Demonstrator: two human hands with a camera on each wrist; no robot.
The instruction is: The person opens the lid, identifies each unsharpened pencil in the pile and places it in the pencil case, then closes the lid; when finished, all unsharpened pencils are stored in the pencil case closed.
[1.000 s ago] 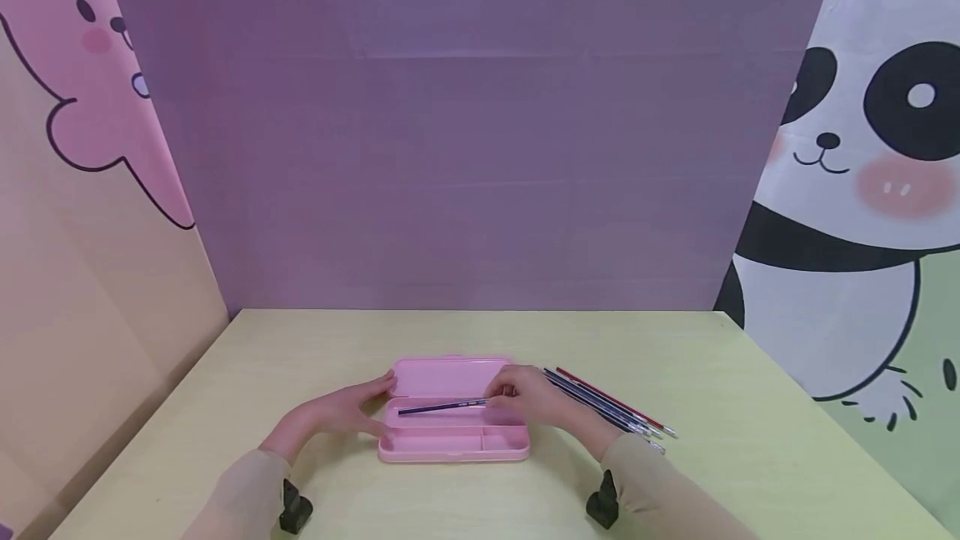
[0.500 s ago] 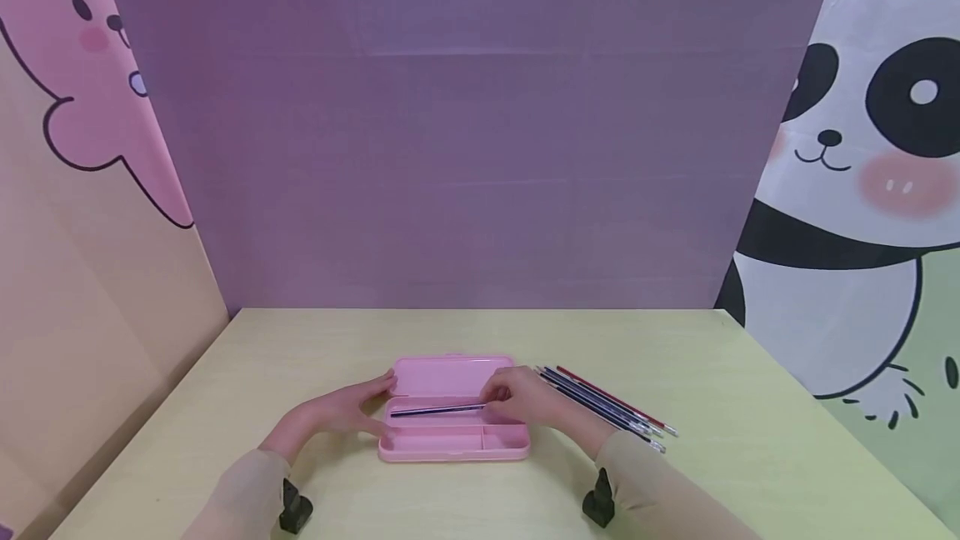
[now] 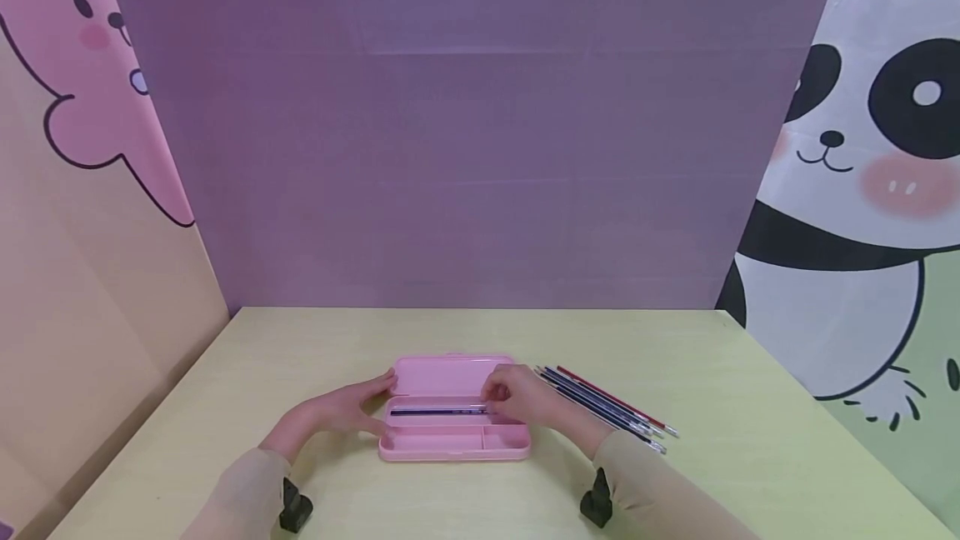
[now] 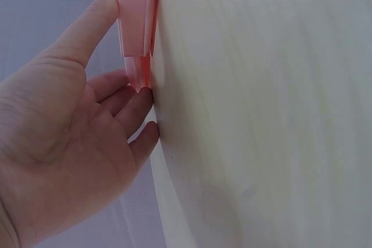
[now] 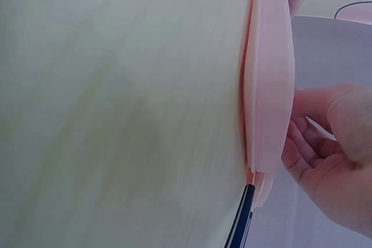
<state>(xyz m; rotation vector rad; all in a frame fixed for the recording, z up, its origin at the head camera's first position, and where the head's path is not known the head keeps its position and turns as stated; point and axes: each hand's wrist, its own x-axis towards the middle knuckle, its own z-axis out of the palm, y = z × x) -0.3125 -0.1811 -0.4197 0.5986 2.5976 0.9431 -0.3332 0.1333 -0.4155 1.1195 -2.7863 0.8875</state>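
Observation:
A pink pencil case (image 3: 431, 457) lies on the table with its lid (image 3: 450, 375) folded back. My left hand (image 3: 341, 408) holds its left end, thumb on the near part and fingers at the lid's edge; the left wrist view shows that thumb against the pink side wall (image 4: 132, 13). A dark blue pencil (image 3: 438, 412) lies level along the long rear compartment. My right hand (image 3: 521, 394) reaches into that compartment and pinches the pencil's right end, which its fingers hide. In the right wrist view, the curled right fingers (image 5: 308, 149) are behind the case wall (image 5: 273, 79).
Several dark pencils (image 3: 592, 400) and a red pencil (image 3: 611, 397) lie slanted on the table, right of the case and beside the right forearm. The front of the case has two smaller compartments. A purple panel (image 3: 480, 148) rises at the table's back edge.
The pencil has shifted slightly left and turned from a slant to level along the rear compartment, with the right hand moving a little left. The left hand stays on the case.

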